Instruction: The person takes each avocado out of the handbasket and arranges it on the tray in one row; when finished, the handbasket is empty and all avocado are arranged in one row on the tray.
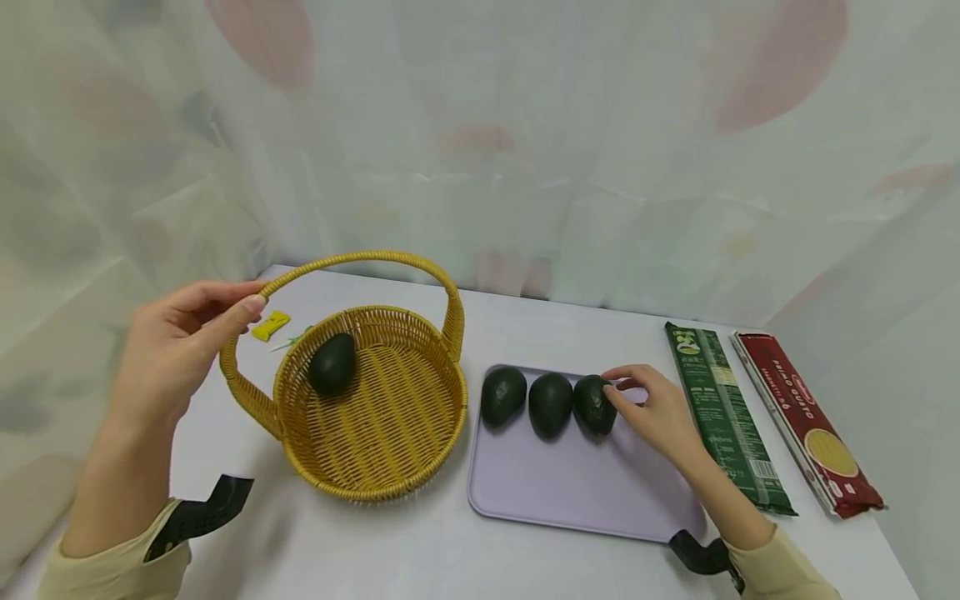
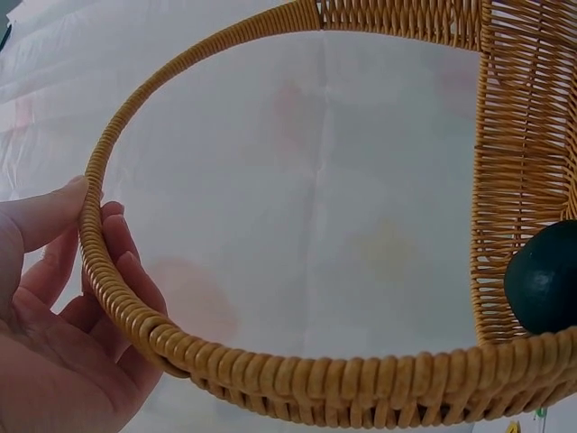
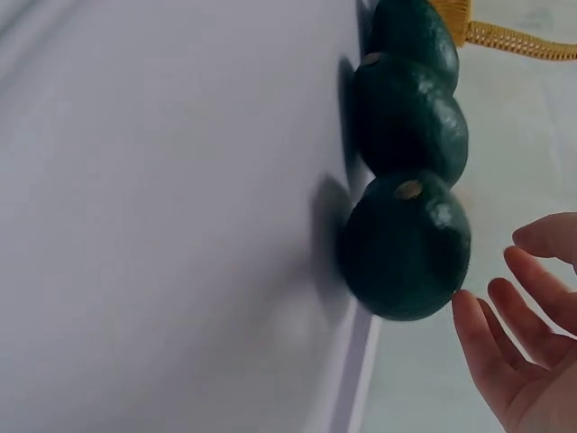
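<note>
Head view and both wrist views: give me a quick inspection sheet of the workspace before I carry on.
Surface: white table, lilac tray lying flat on it.
Job's things: wicker basket with one avocado inside; three avocados in a row on the tray, the rightmost avocado nearest the right hand.
Clutter: green pasta packet and red pasta packet right of the tray; yellow wrapper behind the basket.
Hands: left hand grips the basket handle; right hand open, fingertips at the rightmost avocado.
Cables: nothing seen.
Surroundings: pale patterned curtain behind the table.
</note>
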The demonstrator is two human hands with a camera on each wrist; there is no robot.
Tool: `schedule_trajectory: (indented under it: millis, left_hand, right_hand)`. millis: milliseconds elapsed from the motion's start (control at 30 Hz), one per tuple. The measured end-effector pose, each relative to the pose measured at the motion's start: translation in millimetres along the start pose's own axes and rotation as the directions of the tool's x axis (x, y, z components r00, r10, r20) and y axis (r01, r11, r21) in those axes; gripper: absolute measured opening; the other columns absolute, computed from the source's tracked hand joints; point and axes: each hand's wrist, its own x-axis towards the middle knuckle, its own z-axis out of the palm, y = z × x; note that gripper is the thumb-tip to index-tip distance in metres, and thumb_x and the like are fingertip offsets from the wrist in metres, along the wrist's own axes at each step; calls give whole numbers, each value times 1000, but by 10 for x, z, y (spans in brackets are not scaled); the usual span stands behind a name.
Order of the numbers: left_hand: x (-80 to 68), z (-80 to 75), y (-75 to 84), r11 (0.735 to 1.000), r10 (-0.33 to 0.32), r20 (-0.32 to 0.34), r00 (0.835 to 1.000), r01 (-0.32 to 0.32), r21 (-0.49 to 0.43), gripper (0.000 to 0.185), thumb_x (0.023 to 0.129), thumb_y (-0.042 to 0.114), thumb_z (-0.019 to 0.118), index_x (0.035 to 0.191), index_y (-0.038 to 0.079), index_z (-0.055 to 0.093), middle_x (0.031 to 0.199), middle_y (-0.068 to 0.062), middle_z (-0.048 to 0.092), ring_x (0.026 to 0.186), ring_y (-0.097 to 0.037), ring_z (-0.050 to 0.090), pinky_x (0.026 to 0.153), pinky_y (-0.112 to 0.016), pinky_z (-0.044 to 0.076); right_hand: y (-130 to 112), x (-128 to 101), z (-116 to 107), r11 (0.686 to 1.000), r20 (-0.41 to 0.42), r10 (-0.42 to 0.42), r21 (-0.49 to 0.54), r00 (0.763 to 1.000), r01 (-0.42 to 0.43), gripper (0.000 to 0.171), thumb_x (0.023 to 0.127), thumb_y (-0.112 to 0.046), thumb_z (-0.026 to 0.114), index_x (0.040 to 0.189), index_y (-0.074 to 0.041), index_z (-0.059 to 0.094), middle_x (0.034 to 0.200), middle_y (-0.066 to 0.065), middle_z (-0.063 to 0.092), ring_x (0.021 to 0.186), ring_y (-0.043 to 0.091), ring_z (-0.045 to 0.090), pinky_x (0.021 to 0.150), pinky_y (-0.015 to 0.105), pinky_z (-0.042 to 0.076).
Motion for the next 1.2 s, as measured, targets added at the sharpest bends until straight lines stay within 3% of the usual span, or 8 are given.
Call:
schedule_trajectory:
  millis: [200, 600, 933, 1200]
  left_hand:
    - [0, -3, -14, 1000, 17, 14, 1000, -17, -24, 14, 87, -10, 65, 101, -11, 69, 96, -4, 73, 74, -14, 60, 65, -16, 49]
    - [-14, -2, 9, 999, -12, 2, 1000, 12, 38, 16, 89, -5, 66, 104, -10, 69, 93, -2, 72, 76, -13, 59, 66, -15, 47]
    - [-15, 4, 20, 999, -12, 3, 1000, 12, 45, 15, 89, -4, 67, 103, -10, 69, 94, -1, 72, 76, -13, 60, 68, -15, 48]
    - [-12, 3, 12, 998, -6, 7, 1000, 5, 56, 13, 89, -4, 67, 101, -5, 72, 96, -2, 72, 77, -13, 60, 67, -15, 49]
  right_hand:
    - [-97, 61, 17, 996, 82, 34, 74, 996, -40, 14, 91, -15, 70, 105, -15, 72, 104, -2, 68, 94, 16, 65, 74, 33, 55]
    - [-399, 197, 163, 975, 196, 56, 202, 979, -96, 19, 93, -20, 69, 111, -15, 70, 111, -1, 67, 97, 20, 66, 81, 41, 53]
    - [-651, 336, 361, 958, 246, -28, 285, 969, -44, 22, 92, -17, 69, 113, -12, 70, 111, 7, 67, 98, 19, 65, 81, 40, 53]
    - [-910, 446, 505, 941, 328, -99, 337, 940, -19, 22, 94, -19, 66, 116, -14, 67, 117, 4, 65, 103, 18, 63, 84, 39, 54]
